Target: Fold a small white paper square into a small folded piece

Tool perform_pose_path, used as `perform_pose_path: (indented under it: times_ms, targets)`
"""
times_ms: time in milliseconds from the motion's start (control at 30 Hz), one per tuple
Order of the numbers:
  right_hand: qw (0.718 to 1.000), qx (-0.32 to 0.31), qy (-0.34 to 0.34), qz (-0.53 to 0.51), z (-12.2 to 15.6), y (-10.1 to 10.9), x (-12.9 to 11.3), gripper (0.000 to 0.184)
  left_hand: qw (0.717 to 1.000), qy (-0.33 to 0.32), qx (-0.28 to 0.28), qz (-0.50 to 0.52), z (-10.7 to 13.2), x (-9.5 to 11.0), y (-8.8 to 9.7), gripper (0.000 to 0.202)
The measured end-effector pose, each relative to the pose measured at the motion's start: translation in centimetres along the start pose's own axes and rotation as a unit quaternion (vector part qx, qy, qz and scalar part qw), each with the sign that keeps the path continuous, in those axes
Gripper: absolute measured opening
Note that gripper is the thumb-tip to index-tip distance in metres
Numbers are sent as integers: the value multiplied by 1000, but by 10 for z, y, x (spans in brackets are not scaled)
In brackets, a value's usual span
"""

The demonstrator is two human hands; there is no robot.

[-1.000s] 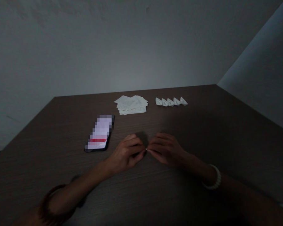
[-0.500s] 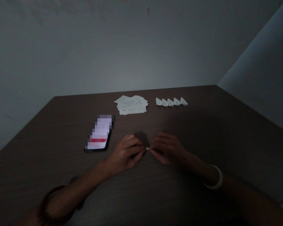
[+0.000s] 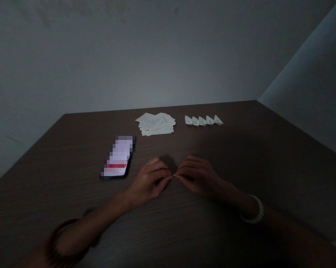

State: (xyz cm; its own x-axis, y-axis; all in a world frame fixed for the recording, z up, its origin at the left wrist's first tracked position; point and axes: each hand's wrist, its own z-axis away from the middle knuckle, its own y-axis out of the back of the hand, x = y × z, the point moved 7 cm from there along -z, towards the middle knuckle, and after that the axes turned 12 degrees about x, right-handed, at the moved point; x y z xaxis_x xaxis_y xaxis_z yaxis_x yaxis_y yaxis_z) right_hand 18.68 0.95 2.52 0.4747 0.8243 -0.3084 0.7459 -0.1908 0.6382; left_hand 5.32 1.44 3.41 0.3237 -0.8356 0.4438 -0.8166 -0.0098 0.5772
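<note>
Over the table (image 3: 226,156), left hand (image 3: 148,182) meets right (image 3: 197,175) (pinching a sliver (image 3: 174,175)).

On the dark wood-grain table (image 3: 240,149), a smartphone (image 3: 118,156) with a pixelated screen lies nearer than a loose stack of paper sheets (image 3: 156,124), which sits left of a row of five small folded paper boats (image 3: 203,120).

My dark brown wood-grain table (image 3: 240,156) runs to the wall at its far edge. Near that edge lies a loose stack of white paper sheets (image 3: 155,124), with five folded paper boats (image 3: 203,120) in a close row to its right. Closer to me, left of centre, lies a smartphone (image 3: 118,157) with a blurred screen.
</note>
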Motion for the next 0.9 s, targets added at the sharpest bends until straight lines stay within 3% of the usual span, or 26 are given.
perform_pose_path:
  times_ms: [500,633,900]
  targets:
    - [993,46,-93,-63,3,4,19,4,997,60,-15,-38,2,-11,2,13]
    - [991,47,-104,-68,2,4,21,7,995,88,-37,-31,4,-14,-1,14]
    - [979,34,-197,-51,7,-1,31,4,983,179,-32,-1,2,-26,-2,15]
